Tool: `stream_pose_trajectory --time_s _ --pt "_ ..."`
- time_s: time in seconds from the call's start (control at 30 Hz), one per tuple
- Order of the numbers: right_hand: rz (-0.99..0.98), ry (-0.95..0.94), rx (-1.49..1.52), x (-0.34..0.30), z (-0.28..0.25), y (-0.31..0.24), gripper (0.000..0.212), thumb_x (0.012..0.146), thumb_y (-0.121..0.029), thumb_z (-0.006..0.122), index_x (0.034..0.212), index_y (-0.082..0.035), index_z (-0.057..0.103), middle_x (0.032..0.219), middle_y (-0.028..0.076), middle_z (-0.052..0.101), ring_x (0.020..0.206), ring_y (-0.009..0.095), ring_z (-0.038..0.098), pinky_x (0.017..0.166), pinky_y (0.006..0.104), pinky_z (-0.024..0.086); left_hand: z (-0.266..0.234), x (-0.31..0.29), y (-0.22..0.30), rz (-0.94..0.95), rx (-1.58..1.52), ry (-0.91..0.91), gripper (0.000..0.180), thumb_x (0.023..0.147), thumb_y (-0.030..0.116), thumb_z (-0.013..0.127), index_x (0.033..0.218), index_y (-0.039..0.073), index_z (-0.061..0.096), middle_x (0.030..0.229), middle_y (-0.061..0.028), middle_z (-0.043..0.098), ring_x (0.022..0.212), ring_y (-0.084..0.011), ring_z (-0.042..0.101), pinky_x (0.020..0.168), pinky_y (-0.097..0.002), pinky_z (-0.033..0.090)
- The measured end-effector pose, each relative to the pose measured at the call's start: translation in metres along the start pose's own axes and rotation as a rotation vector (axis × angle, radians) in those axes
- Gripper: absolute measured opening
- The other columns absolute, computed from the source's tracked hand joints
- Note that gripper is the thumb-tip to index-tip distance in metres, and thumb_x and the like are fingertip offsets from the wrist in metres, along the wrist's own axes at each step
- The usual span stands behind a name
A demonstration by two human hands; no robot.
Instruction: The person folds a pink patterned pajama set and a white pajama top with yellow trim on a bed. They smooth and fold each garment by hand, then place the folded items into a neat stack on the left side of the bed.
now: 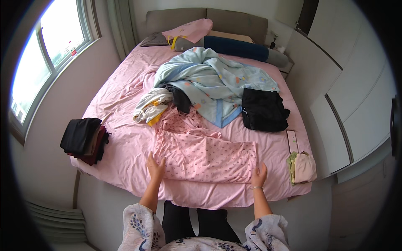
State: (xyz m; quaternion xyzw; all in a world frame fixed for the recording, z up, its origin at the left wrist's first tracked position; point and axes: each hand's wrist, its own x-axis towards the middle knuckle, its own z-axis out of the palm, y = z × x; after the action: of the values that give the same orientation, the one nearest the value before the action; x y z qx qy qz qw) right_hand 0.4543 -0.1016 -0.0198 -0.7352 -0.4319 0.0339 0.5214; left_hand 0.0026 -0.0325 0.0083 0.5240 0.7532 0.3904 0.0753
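Here, a pink patterned cotton garment (207,157) is pressed flat on the pink-sheeted bed (125,154) by open, empty hands, left (155,166) at 9 o'clock, right (259,175) at 3; smoothing seems underway, a fold likely due.

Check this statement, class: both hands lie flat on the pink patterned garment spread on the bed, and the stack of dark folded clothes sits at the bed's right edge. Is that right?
One detail is wrong. The head view shows the stack of dark folded clothes at the bed's left edge, not the right. The rest holds: the left hand and right hand lie flat on the pink patterned garment.
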Motion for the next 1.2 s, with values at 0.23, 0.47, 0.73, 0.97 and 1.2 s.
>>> stream_pose_trajectory --time_s 0.23,0.47,0.73,0.97,1.2 --pt "1.050 -0.408 0.486 0.013 -0.016 -0.038 0.038 0.075 -0.027 0.069 0.101 -0.004 0.053 0.092 0.008 0.057 0.072 0.021 0.055 0.051 0.0346 0.046 -0.007 -0.001 0.019 -0.734 -0.846 -0.492 0.037 0.075 0.026 0.067 0.098 -0.002 0.056 0.075 -0.0104 0.061 0.057 -0.0187 0.058 0.048 -0.0317 0.046" --pt "0.896 -0.486 0.611 0.010 -0.043 -0.087 0.042 0.069 -0.012 0.071 0.106 -0.002 0.054 0.092 0.009 0.059 0.069 0.019 0.058 0.050 0.0308 0.047 -0.051 -0.014 0.028 -0.512 -1.045 -0.421 0.027 0.075 0.010 0.063 0.099 -0.003 0.057 0.081 -0.0085 0.063 0.065 -0.0170 0.060 0.059 -0.0274 0.048" --pt "0.948 -0.536 0.655 -0.048 -0.059 -0.018 0.041 0.075 -0.018 0.068 0.107 0.003 0.054 0.097 0.010 0.060 0.081 0.019 0.058 0.070 0.0335 0.048 -0.059 -0.060 -0.054 -0.671 -0.932 -0.527 0.021 0.078 0.014 0.061 0.096 0.003 0.055 0.076 -0.0054 0.058 0.063 -0.0170 0.057 0.055 -0.0297 0.049" --pt "0.274 -0.496 0.105 -0.035 -0.047 -0.032 0.028 0.072 -0.015 0.064 0.092 0.003 0.059 0.083 0.011 0.065 0.076 0.023 0.062 0.067 0.0354 0.047 -0.048 -0.057 -0.071 -0.773 -1.063 -0.550 0.026 0.083 0.018 0.057 0.103 0.002 0.053 0.087 -0.0097 0.061 0.074 -0.0209 0.061 0.063 -0.0335 0.052" --pt "-0.495 -0.669 -0.177 -0.082 -0.006 -0.198 0.028 0.072 -0.006 0.054 0.099 -0.010 0.054 0.088 0.016 0.059 0.078 0.036 0.057 0.066 0.0427 0.047 -0.053 -0.060 -0.068 -0.832 -1.114 -0.504 0.021 0.082 0.020 0.061 0.095 0.004 0.057 0.077 -0.0045 0.059 0.066 -0.0168 0.058 0.057 -0.0305 0.050"
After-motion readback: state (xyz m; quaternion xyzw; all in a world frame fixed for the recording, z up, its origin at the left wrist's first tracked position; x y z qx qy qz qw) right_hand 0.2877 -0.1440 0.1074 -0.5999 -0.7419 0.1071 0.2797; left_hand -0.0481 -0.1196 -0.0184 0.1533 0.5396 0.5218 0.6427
